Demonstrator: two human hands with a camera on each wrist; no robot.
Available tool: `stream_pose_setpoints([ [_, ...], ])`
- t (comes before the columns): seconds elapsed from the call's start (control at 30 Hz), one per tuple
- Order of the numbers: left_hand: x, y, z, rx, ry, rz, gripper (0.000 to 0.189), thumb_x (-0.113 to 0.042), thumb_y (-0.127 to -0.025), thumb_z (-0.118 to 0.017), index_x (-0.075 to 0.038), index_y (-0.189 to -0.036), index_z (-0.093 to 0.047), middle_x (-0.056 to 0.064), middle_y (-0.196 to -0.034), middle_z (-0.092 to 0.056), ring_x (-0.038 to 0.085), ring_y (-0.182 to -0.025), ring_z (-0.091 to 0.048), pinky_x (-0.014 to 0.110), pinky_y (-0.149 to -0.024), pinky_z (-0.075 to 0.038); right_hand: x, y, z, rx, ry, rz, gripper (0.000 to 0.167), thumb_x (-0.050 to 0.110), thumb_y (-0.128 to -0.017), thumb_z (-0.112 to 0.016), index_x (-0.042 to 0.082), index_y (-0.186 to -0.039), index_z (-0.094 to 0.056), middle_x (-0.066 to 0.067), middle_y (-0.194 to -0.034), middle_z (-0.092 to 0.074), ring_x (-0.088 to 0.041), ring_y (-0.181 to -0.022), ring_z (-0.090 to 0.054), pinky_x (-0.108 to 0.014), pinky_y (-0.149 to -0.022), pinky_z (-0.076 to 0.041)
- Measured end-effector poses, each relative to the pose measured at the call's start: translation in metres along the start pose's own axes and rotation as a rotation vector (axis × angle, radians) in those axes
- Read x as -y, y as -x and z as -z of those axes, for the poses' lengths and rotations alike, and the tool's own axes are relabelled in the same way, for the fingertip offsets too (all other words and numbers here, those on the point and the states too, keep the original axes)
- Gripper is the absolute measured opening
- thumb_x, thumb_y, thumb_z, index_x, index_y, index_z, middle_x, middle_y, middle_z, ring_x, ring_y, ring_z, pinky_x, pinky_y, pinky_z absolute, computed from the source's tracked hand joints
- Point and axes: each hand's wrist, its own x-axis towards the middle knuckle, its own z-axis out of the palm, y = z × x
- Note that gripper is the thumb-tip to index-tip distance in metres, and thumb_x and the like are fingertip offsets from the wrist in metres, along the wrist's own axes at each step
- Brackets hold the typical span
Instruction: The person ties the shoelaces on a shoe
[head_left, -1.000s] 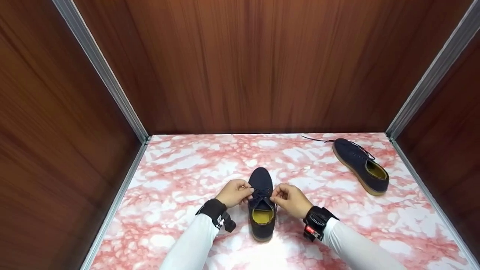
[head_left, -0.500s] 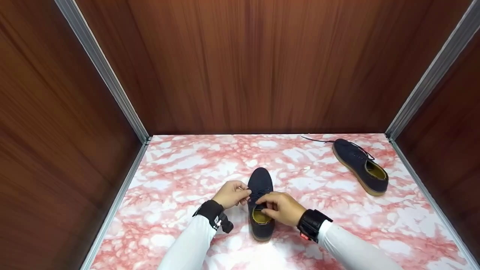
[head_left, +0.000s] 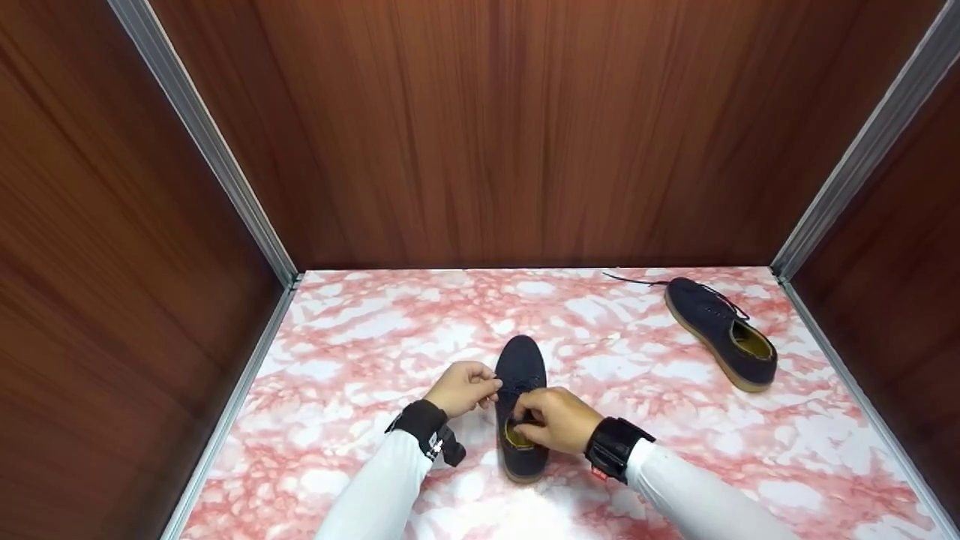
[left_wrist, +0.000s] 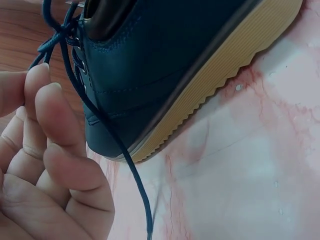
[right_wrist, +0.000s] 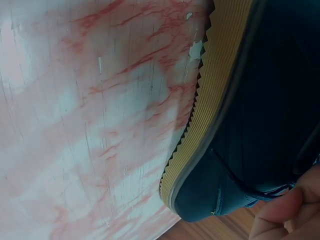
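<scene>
A dark navy lace-up shoe [head_left: 520, 361] with a yellow lining stands in the middle, toe pointing away. At its left side, my left hand [head_left: 463, 388] pinches a loop of the shoelace [left_wrist: 47, 47] between thumb and forefinger. One loose lace end hangs down past the shoe's side in the left wrist view. My right hand [head_left: 559, 420] is over the shoe's opening, thumb and forefinger curled toward each other. In the right wrist view, a lace [right_wrist: 250, 192] runs up to the right fingertips [right_wrist: 285, 206]; the exact grip is partly out of frame.
A matching shoe [head_left: 720, 330] lies at the back right, one lace stretched out beyond its toe. Wood-grain panels [head_left: 480, 135] with grey metal edging enclose the red-and-white marbled surface [head_left: 360, 337] at the back and both sides.
My right hand has moved from the shoe's right side leftward and nearer, over its opening. My left hand stays at the left side of the laces, having shifted only slightly.
</scene>
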Motion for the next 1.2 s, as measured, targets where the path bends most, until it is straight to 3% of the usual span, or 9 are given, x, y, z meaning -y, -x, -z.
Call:
stream_pose_setpoints([
  [0.13,0.001,-0.001,0.000,-0.012,-0.003,-0.007,0.017,-0.015,-0.100,-0.067,0.002,-0.098,-0.071,0.028,-0.090,-0.074,0.009,-0.060,-0.062,0.017,-0.053,-0.044,-0.002,0.001,0.004,-0.044,-0.091,-0.056,0.018,0.025,-0.093,-0.080,0.019,-0.084,-0.067,0.012,-0.067,-0.049,0.005,-0.058,-0.041,-0.016,-0.056,-0.037],
  [0.37,0.001,-0.003,-0.001,-0.029,-0.011,-0.003,0.024,-0.017,-0.102,-0.066,0.006,-0.099,-0.069,0.026,-0.087,-0.074,0.011,-0.061,-0.063,0.019,-0.055,-0.048,-0.011,0.002,0.017,-0.206,-0.295,-0.228,0.014,0.024,-0.097,-0.075,0.018,-0.085,-0.073,0.007,-0.070,-0.061,0.001,-0.060,-0.051,-0.018,-0.056,-0.044],
  [0.53,0.001,-0.002,0.001,-0.050,-0.113,-0.002,0.026,-0.024,-0.103,-0.065,0.001,-0.097,-0.069,0.016,-0.083,-0.075,0.033,-0.071,-0.072,0.018,-0.050,-0.041,-0.018,0.001,0.023,-0.295,-0.277,-0.306,0.016,0.024,-0.098,-0.074,0.015,-0.084,-0.076,0.007,-0.067,-0.059,0.001,-0.059,-0.048,-0.018,-0.057,-0.040],
  [0.67,0.002,-0.002,0.002,-0.048,-0.156,-0.008,0.025,-0.023,-0.105,-0.063,0.001,-0.099,-0.070,0.010,-0.079,-0.072,0.031,-0.068,-0.070,0.020,-0.051,-0.042,-0.024,0.002,0.026,-0.319,-0.250,-0.341,0.019,0.025,-0.098,-0.075,0.015,-0.081,-0.076,0.008,-0.063,-0.052,0.001,-0.056,-0.043,-0.019,-0.056,-0.036],
  [0.87,0.004,-0.001,0.007,-0.053,-0.199,-0.024,0.025,-0.023,-0.105,-0.064,0.000,-0.099,-0.070,0.025,-0.090,-0.075,0.032,-0.069,-0.070,0.020,-0.053,-0.043,-0.030,0.005,0.028,-0.316,-0.270,-0.385,0.025,0.021,-0.099,-0.073,0.021,-0.074,-0.072,0.010,-0.060,-0.049,-0.001,-0.055,-0.042,-0.019,-0.057,-0.036],
  [1.03,0.004,0.000,0.010,-0.056,-0.226,-0.025,0.027,-0.022,-0.104,-0.064,0.004,-0.099,-0.069,0.019,-0.085,-0.076,0.019,-0.064,-0.066,0.020,-0.054,-0.044,-0.038,0.009,0.027,-0.315,-0.311,-0.402,0.026,0.019,-0.099,-0.072,0.018,-0.074,-0.073,0.010,-0.062,-0.054,-0.001,-0.056,-0.043,-0.019,-0.057,-0.037],
  [1.2,0.006,0.002,0.011,-0.073,-0.246,-0.025,0.020,-0.020,-0.103,-0.065,-0.006,-0.089,-0.067,0.015,-0.081,-0.075,0.008,-0.058,-0.059,0.020,-0.055,-0.044,-0.044,0.015,0.026,-0.319,-0.353,-0.419,0.027,0.022,-0.099,-0.072,0.014,-0.073,-0.072,0.004,-0.067,-0.061,-0.002,-0.061,-0.051,-0.019,-0.060,-0.041],
])
